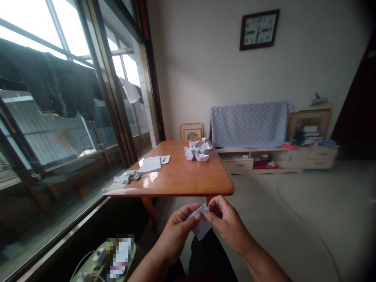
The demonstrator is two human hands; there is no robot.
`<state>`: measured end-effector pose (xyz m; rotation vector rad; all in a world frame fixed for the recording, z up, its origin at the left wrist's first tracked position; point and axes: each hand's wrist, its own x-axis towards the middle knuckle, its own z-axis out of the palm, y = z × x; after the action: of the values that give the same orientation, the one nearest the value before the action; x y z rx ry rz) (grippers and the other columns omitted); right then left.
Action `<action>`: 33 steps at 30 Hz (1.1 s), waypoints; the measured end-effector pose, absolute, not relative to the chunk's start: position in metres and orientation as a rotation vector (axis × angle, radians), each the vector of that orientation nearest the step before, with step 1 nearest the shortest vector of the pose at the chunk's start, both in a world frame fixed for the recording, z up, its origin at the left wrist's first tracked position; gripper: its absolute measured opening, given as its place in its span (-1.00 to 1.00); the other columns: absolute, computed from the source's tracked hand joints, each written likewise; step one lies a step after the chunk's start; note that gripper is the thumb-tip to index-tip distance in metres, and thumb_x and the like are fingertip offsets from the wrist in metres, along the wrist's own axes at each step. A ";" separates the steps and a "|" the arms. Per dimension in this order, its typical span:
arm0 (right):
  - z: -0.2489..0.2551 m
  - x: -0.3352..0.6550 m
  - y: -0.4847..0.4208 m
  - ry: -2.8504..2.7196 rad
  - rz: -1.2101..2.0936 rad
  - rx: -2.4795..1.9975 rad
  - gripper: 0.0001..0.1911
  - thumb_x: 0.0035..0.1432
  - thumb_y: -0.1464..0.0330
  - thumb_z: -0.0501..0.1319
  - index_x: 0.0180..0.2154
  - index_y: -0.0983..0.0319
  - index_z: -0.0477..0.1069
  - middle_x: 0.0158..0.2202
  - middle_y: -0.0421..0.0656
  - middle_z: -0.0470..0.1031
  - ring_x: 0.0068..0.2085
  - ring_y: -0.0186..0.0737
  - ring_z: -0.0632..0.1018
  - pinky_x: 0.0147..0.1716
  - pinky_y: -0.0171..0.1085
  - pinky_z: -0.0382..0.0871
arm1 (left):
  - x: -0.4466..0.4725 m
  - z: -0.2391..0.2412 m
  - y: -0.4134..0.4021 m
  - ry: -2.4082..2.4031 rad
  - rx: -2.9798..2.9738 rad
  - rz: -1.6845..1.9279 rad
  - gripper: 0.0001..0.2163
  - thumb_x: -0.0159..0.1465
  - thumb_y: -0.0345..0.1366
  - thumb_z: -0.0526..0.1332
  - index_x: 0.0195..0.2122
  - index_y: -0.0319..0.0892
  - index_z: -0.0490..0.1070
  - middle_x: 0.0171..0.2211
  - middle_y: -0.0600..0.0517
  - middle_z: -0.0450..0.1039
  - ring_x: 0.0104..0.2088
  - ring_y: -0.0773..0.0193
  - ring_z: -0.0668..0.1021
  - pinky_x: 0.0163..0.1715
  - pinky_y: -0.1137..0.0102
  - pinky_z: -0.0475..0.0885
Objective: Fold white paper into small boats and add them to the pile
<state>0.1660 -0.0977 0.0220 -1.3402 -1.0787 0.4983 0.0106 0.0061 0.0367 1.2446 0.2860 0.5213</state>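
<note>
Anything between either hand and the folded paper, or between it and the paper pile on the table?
Nothing visible. Left hand and right hand both grip the folded paper directly; between it and the paper pile lies only the near part of the table.

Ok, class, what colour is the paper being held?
The paper is white, clearest in the head view.

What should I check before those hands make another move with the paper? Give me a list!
1. Left hand gripping the folded paper: ok, its thumb presses on it.
2. Right hand on the paper too: ok, at its upper right side.
3. Paper clear of the table: ok, it is held up in front of the near edge.
4. Folded pieces away from the hands: ok, grouped farther back.
5. Creases neat and sharp: cannot tell, too small to see.
</note>
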 end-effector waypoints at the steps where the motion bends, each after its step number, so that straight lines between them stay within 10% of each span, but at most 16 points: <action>1: 0.022 0.167 -0.098 -1.074 0.534 -1.330 -0.74 0.23 0.16 0.31 -0.23 0.19 0.34 -0.33 -0.22 0.43 -0.30 -0.23 0.45 -0.29 -0.26 0.34 | 0.011 0.037 0.006 0.293 1.253 0.526 -0.66 0.25 -0.18 0.39 -0.01 -0.23 0.56 -0.15 -0.15 0.60 -0.25 0.18 0.55 -0.19 0.33 0.36; 33: 0.025 0.171 -0.096 -0.929 0.752 -1.081 -0.73 0.19 0.19 0.35 -0.30 0.22 0.35 -0.40 -0.27 0.37 -0.37 -0.30 0.36 -0.33 -0.29 0.24 | 0.018 0.036 0.015 0.472 1.369 0.571 -0.65 0.24 0.00 0.35 -0.27 -0.25 0.58 -0.47 0.01 0.45 -0.47 0.34 0.37 -0.44 0.47 0.24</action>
<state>0.1709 -0.0957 0.0248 -1.0805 -0.9292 0.7515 0.0180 0.0153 0.0355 1.3691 0.4717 0.5710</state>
